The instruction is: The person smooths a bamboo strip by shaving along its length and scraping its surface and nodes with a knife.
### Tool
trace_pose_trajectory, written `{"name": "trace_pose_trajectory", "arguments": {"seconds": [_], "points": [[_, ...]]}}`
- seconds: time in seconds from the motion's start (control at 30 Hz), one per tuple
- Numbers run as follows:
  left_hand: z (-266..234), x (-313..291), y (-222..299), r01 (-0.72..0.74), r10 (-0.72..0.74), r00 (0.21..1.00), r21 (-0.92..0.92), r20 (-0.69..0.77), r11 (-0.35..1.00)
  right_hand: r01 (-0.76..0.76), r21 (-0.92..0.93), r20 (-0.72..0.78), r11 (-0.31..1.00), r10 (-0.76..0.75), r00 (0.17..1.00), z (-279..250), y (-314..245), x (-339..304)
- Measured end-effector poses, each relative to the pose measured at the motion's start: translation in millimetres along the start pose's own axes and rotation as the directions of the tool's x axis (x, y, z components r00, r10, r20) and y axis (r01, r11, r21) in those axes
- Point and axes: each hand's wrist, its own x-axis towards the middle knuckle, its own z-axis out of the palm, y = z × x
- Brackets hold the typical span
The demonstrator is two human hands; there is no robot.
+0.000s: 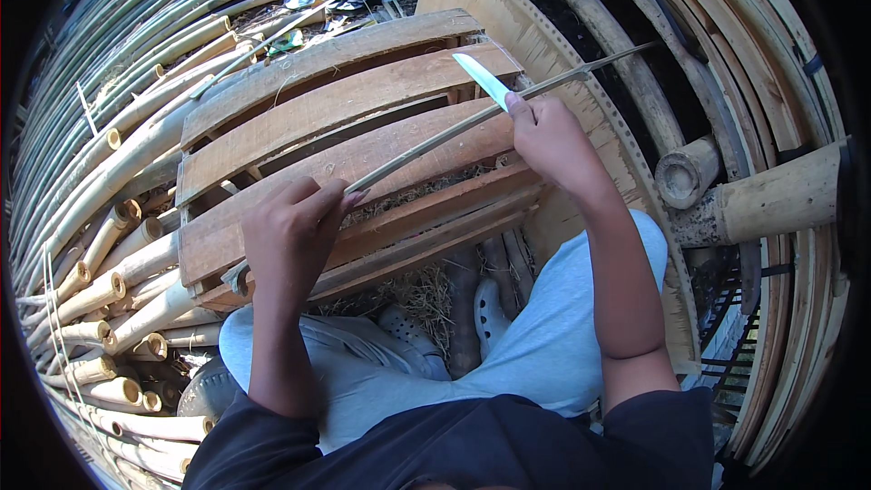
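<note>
Dark shirt, foremost. Slender strip is pinched by left grip; knife is clasped in right grip. Narrowing appears done; trimming appears unfinished.

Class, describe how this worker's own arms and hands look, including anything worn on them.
The left hand and right hand are both ungloved, and nothing worn shows on the fingers or wrists. The forearms are uncovered. Above them are the plain, dark, short sleeves of a dark top; no markings show on the sleeves.
</note>
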Motion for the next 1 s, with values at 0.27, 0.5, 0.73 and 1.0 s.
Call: {"name": "trace_pose_trajectory", "arguments": {"seconds": [0.27, 0.5, 0.73, 1.0], "points": [[2, 0, 0, -0.022, 0.022, 1.0, 0.007, -0.008, 1.0, 0.084, 0.077, -0.094, 0.994, -0.076, 0.993, 10, -16, -17], [1, -1, -2, -0.005, 0.005, 1.0, 0.013, -0.007, 1.0, 0.059, 0.019, -0.049, 0.998, -0.058, 0.997, -5, -7, -8], [0, 2, 1, -0.005, 0.005, 1.0, -0.003, -0.02, 1.0, 0.049, -0.045, -0.286, 0.998, -0.059, 0.956, -3, 0, -6], [-6, 3, 2, -0.007, 0.006, 1.0, -0.037, -0.031, 0.999, 0.008, 0.036, -0.267, 0.999, 0.002, 0.964, -7, 14, 4]]}}
